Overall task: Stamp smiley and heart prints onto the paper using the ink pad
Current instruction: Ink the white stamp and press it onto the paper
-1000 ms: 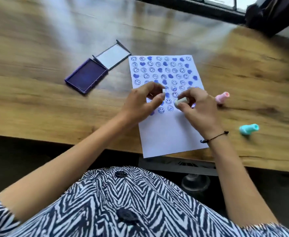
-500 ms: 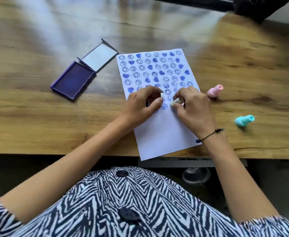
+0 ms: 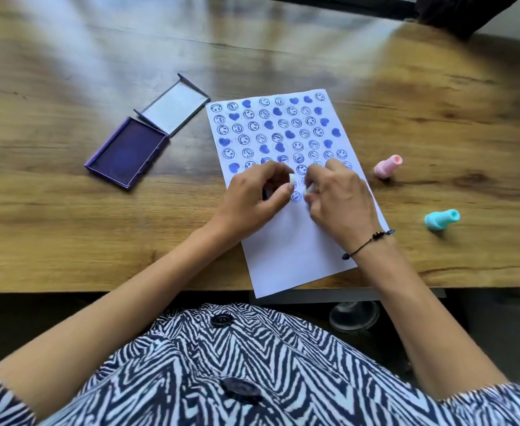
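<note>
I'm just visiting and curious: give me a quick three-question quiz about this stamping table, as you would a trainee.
1. True or false: the ink pad is open.
2. Which loose stamp lies nearer the person: A) pink stamp B) teal stamp?
3. Fill in: the lower part of the paper is ____.

Key: 1 true. 2 B. 3 blank; both the left hand and right hand work at the lowest row of prints.

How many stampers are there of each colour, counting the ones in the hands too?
Pink stamper, lying on the table: 1
Turquoise stamper, lying on the table: 1
White stamper in the left hand: 1
White stamper in the right hand: 1
Total: 4 stampers
</note>
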`<state>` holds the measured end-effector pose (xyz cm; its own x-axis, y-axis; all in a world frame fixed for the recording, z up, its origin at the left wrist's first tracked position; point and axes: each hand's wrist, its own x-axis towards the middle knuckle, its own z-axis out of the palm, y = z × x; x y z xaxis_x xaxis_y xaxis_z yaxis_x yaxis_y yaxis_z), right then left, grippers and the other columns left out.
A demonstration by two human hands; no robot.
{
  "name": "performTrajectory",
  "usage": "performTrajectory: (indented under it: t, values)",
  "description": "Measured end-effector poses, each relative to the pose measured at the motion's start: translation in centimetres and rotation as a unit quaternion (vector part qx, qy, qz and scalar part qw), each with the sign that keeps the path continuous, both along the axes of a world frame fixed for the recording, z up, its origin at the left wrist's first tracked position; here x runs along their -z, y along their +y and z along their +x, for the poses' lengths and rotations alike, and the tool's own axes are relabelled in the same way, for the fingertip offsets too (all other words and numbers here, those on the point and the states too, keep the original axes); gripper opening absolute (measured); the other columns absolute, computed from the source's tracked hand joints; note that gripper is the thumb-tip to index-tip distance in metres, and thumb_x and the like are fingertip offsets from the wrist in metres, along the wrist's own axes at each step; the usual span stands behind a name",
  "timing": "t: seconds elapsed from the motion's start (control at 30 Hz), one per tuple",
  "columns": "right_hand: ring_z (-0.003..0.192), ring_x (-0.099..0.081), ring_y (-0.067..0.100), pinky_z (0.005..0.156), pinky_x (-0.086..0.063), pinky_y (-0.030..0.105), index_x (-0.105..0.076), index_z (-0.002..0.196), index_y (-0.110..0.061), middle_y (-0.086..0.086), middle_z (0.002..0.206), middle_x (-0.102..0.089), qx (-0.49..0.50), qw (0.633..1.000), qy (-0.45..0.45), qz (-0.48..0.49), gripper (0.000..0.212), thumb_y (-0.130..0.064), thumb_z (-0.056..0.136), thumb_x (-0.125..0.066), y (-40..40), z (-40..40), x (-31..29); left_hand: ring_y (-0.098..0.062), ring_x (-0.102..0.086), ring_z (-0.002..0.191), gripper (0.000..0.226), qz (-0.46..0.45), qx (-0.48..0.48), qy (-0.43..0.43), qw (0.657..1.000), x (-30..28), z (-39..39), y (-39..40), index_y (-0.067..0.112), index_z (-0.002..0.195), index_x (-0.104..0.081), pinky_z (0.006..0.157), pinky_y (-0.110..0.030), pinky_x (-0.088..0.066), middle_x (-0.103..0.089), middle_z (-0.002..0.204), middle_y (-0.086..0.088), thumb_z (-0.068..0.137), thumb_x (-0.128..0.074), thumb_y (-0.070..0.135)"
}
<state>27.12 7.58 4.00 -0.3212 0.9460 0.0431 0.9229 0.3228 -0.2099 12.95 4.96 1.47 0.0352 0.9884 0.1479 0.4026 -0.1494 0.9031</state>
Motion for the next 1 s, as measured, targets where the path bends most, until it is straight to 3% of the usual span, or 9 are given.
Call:
performTrajectory:
  t: [0.4,0.47,0.53,0.63,0.67,0.73,0.8,0.9,1.0]
  values:
    - [0.079,-0.057,0.038,0.062,-0.037,0.035,-0.055,0.092,-0.008,0.016,0.094,-0.053,0.005,1.0,0.011,-0.007,0.013,-0.006,0.08,-0.052,-0.4,-0.2,0.2,-0.027,-0.064,0.08,0.02,0.009,0.002,0.0,1.0,0.1,0.0,-0.2,0.003,0.103,-0.06,0.076,-0.041,-0.054,-0.068,0.089,-0.015,0.085,-0.058,0.011]
    - [0.086,-0.057,0.037,0.07,-0.042,0.038,-0.057,0.092,-0.008,0.016,0.096,-0.057,0.009,0.999,0.03,-0.019,0.013,-0.007,0.08,-0.053,-0.3,0.0,0.1,-0.025,-0.065,0.08,0.019,0.01,-0.001,0.001,1.0,0.1,0.0,-0.3,0.004,0.102,-0.06,0.075,-0.039,-0.053,-0.068,0.09,-0.014,0.084,-0.058,0.011]
    - [0.091,-0.06,0.035,0.086,-0.039,0.039,-0.062,0.089,-0.006,0.015,0.094,-0.064,0.037,0.992,0.118,-0.013,0.012,-0.006,0.078,-0.057,-0.3,0.6,-0.4,-0.024,-0.065,0.08,0.019,0.008,-0.009,-0.008,1.0,-0.1,0.0,-0.3,0.003,0.102,-0.06,0.074,-0.035,-0.053,-0.069,0.09,-0.013,0.085,-0.058,0.011]
    - [0.076,-0.067,0.028,0.096,-0.043,0.051,-0.064,0.079,-0.013,0.003,0.074,-0.066,0.118,0.947,0.299,-0.001,0.008,-0.006,0.076,-0.061,-1.1,1.6,-2.1,-0.017,-0.061,0.081,0.019,0.023,-0.036,-0.02,0.999,-0.2,-0.2,-0.5,0.004,0.102,-0.06,0.069,-0.025,-0.051,-0.069,0.094,-0.013,0.086,-0.057,0.013]
    - [0.067,-0.067,0.022,0.087,-0.05,0.05,-0.063,0.076,-0.019,-0.002,0.068,-0.065,0.142,0.925,0.352,-0.006,0.011,-0.008,0.076,-0.062,-1.5,1.9,-2.7,-0.014,-0.059,0.081,0.019,0.029,-0.047,-0.028,0.998,-0.3,-0.2,-0.6,0.005,0.103,-0.06,0.067,-0.024,-0.05,-0.068,0.094,-0.012,0.086,-0.057,0.014]
    - [0.052,-0.063,0.012,0.064,-0.054,0.034,-0.06,0.074,-0.024,-0.003,0.066,-0.065,0.168,0.884,0.436,-0.031,0.018,-0.007,0.077,-0.065,-2.2,2.1,-3.4,-0.011,-0.057,0.081,0.019,0.025,-0.056,-0.053,0.997,-0.7,-0.3,-0.8,0.007,0.104,-0.059,0.064,-0.027,-0.051,-0.066,0.093,-0.006,0.086,-0.057,0.014]
    - [0.048,-0.06,0.01,0.055,-0.054,0.028,-0.061,0.079,-0.018,0.002,0.066,-0.063,0.172,0.853,0.488,-0.068,0.013,-0.006,0.078,-0.066,-2.7,1.8,-3.7,-0.009,-0.058,0.079,0.017,-0.002,-0.042,-0.087,0.995,-1.1,-0.3,-0.9,0.012,0.103,-0.06,0.062,-0.025,-0.05,-0.064,0.091,-0.001,0.086,-0.058,0.015]
    - [0.046,-0.059,0.01,0.053,-0.055,0.023,-0.062,0.08,-0.012,0.001,0.064,-0.061,0.174,0.795,0.567,-0.126,0.009,-0.004,0.078,-0.067,-3.4,1.0,-3.8,0.002,-0.059,0.073,0.014,-0.061,-0.007,-0.19,0.98,-1.6,0.1,-1.1,0.022,0.097,-0.061,0.056,-0.011,-0.043,-0.064,0.087,0.007,0.086,-0.058,0.014]
    - [0.045,-0.058,0.011,0.051,-0.053,0.022,-0.063,0.078,-0.013,0.0,0.062,-0.062,0.166,0.776,0.592,-0.142,0.011,-0.003,0.079,-0.066,-3.9,0.4,-3.8,0.008,-0.058,0.071,0.015,-0.094,0.015,-0.249,0.964,-1.8,0.5,-1.4,0.018,0.098,-0.062,0.056,-0.004,-0.04,-0.065,0.085,0.01,0.086,-0.057,0.012]
